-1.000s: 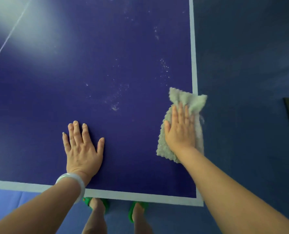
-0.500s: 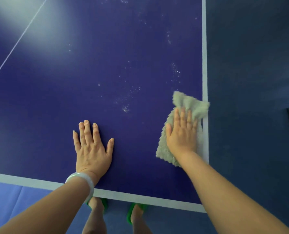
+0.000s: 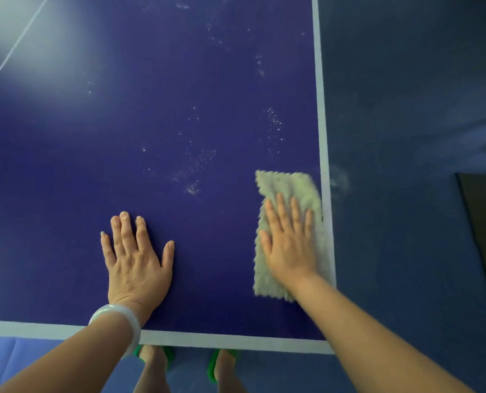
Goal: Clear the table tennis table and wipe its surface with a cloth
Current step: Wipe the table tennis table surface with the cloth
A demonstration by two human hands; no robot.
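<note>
No readable text, nos., labels or brand marks anywhere in view. The table point(image 3: 151, 131) has only plain white edge lines, w/o any lettering.
</note>
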